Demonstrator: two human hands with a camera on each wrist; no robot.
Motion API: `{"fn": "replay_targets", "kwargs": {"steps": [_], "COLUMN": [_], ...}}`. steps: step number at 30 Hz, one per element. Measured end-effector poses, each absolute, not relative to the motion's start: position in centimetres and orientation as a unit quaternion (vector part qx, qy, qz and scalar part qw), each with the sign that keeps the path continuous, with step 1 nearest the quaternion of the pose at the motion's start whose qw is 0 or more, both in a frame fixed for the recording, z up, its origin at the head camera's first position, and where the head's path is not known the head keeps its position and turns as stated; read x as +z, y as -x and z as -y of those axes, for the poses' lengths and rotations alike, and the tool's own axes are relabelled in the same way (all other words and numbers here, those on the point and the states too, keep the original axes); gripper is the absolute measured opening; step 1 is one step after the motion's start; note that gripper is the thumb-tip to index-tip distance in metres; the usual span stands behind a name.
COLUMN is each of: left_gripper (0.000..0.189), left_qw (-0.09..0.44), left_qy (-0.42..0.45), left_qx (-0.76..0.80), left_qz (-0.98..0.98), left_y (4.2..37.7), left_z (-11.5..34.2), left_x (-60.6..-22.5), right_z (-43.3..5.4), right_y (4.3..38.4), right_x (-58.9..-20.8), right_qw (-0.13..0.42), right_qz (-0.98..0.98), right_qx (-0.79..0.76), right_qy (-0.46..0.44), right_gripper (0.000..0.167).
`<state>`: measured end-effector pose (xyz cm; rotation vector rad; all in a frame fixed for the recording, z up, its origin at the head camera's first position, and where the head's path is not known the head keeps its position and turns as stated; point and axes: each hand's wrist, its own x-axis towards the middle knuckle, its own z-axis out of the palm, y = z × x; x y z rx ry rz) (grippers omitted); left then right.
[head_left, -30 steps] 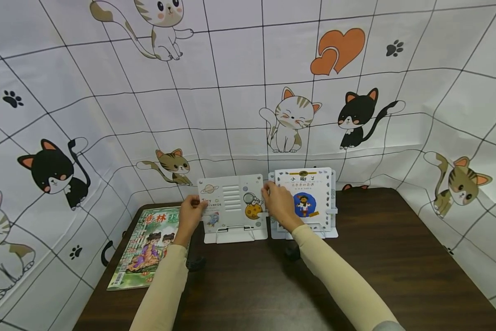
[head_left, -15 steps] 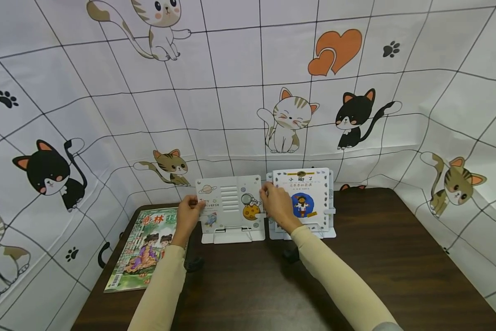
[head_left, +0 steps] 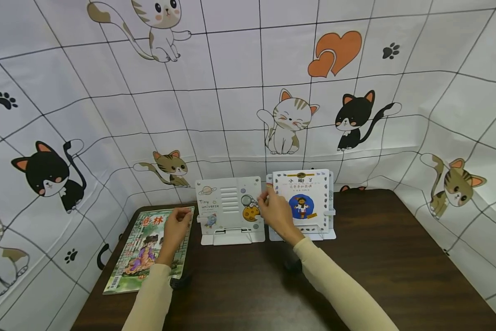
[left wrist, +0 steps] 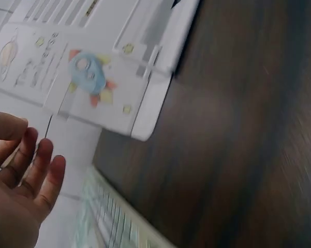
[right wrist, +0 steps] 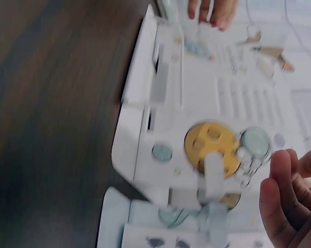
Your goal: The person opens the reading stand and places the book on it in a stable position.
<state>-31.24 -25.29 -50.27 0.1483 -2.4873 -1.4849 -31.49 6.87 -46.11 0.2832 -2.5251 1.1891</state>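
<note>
A white bookstand (head_left: 227, 220) printed "Tiny universe" stands upright at the back middle of the table, with nothing on its face. My left hand (head_left: 175, 232), fingers loosely curled and holding nothing, is left of it, above a green magazine (head_left: 142, 250). In the left wrist view, a gap separates these fingers (left wrist: 40, 165) from the bookstand's side. Beside the bookstand's right edge is my right hand (head_left: 278, 214), loosely curled with nothing visible in it; contact with the edge cannot be told. Close on the right, a second bookstand (head_left: 332, 225) bears a white picture book (head_left: 301, 186).
Behind the dark wooden table (head_left: 376, 262) hangs a white gridded cloth (head_left: 235, 110) with cat prints, and it also runs along both sides. The magazine lies flat near the table's left edge. The two bookstands stand almost edge to edge.
My left hand has let go of the bookstand's left edge and moved left and down over the magazine. My right hand has shifted slightly down beside the right edge. The bookstand stays put.
</note>
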Motion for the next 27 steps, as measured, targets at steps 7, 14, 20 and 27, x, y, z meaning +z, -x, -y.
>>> {"fn": "replay_targets", "kwargs": {"steps": [7,14,20,27], "left_gripper": [0.028,0.029,0.028,0.026], "left_qw": [0.109,0.105,0.137,0.172], "left_qy": [-0.065,-0.083,-0.110,-0.137], "left_qx": [-0.464,-0.397,-0.354,-0.320], "left_qz": [0.877,0.908,0.918,0.922], "left_y": [28.3,25.5,23.8,22.6], "left_z": [28.5,32.2,35.1,36.6], "left_x": [-50.8,-51.5,-51.8,-52.0], "right_z": [-4.9,-1.8,1.1,3.7], "right_y": [28.7,26.2,25.3,24.8], "right_x": [-46.5,-48.0,-49.7,-51.0], "right_qw": [0.075,-0.019,-0.091,-0.122], "right_qz": [0.855,0.827,0.814,0.813], "right_qx": [0.485,0.518,0.520,0.510], "right_qy": [-0.167,-0.218,-0.241,-0.253], "right_gripper": [0.009,0.010,0.010,0.006]}}
